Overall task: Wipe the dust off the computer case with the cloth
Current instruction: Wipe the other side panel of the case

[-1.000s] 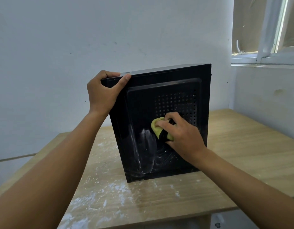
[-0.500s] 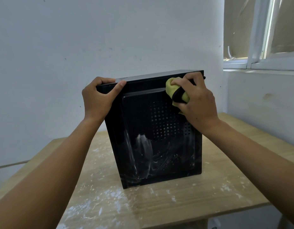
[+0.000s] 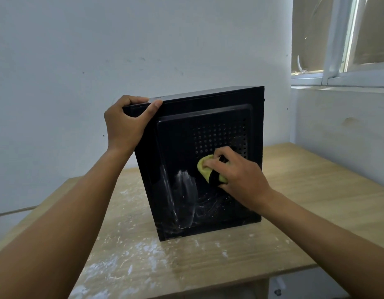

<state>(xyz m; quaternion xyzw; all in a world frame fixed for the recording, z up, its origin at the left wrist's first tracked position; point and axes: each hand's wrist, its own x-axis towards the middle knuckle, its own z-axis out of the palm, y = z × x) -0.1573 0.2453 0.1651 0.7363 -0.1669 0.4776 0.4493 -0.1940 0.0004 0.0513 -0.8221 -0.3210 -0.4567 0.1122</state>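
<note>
A black computer case (image 3: 178, 147) stands upright near the middle of a light wooden table (image 3: 316, 190), its broad side panel turned toward the camera. The left hand (image 3: 126, 124) grips the case at the upper left corner. Its fingers are curled close together over the top edge and its thumb lies stretched along the front of that edge, so the corner sits pinched between thumb and fingers. The right hand (image 3: 240, 178) is on the side panel, a little below and right of the middle, at the lower edge of a patch of round vent holes (image 3: 217, 137). Its fingers are bent and held close together round a bunched yellow cloth (image 3: 205, 169), which they grip and press flat against the panel. A black part of the cloth shows between the fingers, and the yellow end sticks out to the left of the fingertips. Just left of the cloth, white dust smears (image 3: 184, 190) streak the lower half of the panel in long strokes that run down to its bottom edge. More white dust (image 3: 143, 251) lies scattered on the table in front of the case and to its left. Both bare forearms reach in from the lower corners of the view. A plain white wall (image 3: 122, 39) rises behind the table, and a window (image 3: 338, 39) with a white frame sits at the upper right, well apart from the case.
</note>
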